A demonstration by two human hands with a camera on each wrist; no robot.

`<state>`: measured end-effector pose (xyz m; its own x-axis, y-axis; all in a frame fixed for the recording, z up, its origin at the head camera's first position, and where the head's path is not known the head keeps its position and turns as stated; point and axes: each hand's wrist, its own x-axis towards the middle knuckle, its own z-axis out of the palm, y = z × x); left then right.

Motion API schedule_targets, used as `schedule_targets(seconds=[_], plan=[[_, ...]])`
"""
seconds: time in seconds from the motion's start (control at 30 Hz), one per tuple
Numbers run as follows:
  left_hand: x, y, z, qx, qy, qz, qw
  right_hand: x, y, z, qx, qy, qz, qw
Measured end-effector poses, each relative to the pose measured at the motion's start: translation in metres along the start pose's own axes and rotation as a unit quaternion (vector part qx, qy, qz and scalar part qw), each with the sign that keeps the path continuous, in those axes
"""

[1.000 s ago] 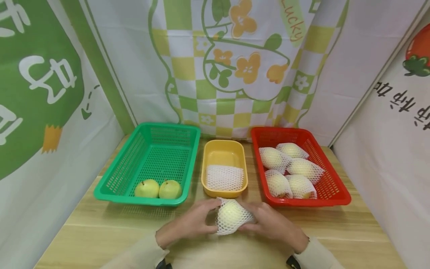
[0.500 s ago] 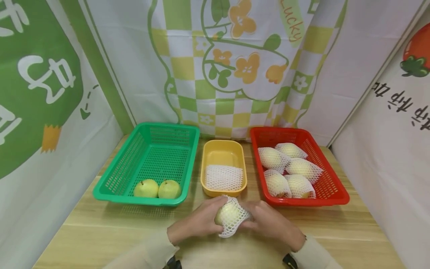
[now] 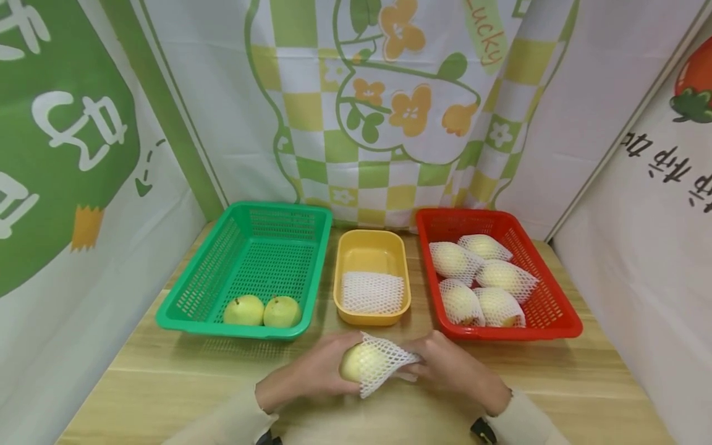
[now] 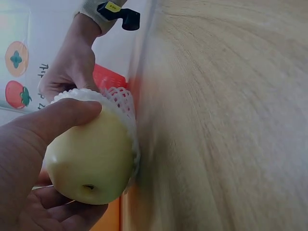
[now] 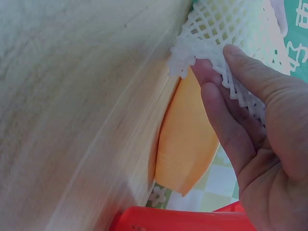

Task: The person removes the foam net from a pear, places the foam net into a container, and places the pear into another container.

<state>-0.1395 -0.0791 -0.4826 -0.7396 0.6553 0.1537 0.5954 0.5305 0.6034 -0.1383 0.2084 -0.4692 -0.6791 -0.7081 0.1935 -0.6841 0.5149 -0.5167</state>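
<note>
The pear (image 3: 350, 366), partly sleeved in a white foam net (image 3: 384, 361), is at the lower centre of the head view, held above the tabletop (image 3: 167, 383) between the two hands. Compared with half a second ago, the pear sits a little further left, more of its bare skin shows there, and the net's right end is drawn out into a longer tail. That suggests the sleeving is only partway done, the net covering one side while the other is uncovered. The left hand (image 3: 321, 366), left of the pear, grasps it directly; in the left wrist view its thumb lies across the upper side by the net's edge and its fingers curl beneath, with the bare end towards the camera. The right hand (image 3: 445, 366) is right of the pear, apart from its skin, pinching the net's gathered end. Beyond the hands stands the yellow container (image 3: 371, 319), with two bare pears (image 3: 243, 311) in the green basket (image 3: 230, 330) at centre left and five netted pears (image 3: 503, 277) in the red basket (image 3: 520, 334) at centre right.
</note>
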Motion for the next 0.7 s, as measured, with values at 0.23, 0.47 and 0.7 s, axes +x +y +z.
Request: schedule_targets(seconds=[0.23,0.47,0.7], plan=[[-0.016,-0.005,-0.010,-0.013,0.004,-0.016,0.9998,-0.004,0.001,-0.011,-0.008,-0.011,0.018,0.9997],[-0.026,-0.009,-0.015,-0.003,0.002,-0.024,0.9997,-0.004,-0.002,-0.014,-0.023,-0.036,0.050,0.9978],[-0.027,-0.011,-0.015,0.010,0.001,-0.023,0.9997,0.004,-0.013,-0.005,-0.075,-0.048,0.015,0.9959]])
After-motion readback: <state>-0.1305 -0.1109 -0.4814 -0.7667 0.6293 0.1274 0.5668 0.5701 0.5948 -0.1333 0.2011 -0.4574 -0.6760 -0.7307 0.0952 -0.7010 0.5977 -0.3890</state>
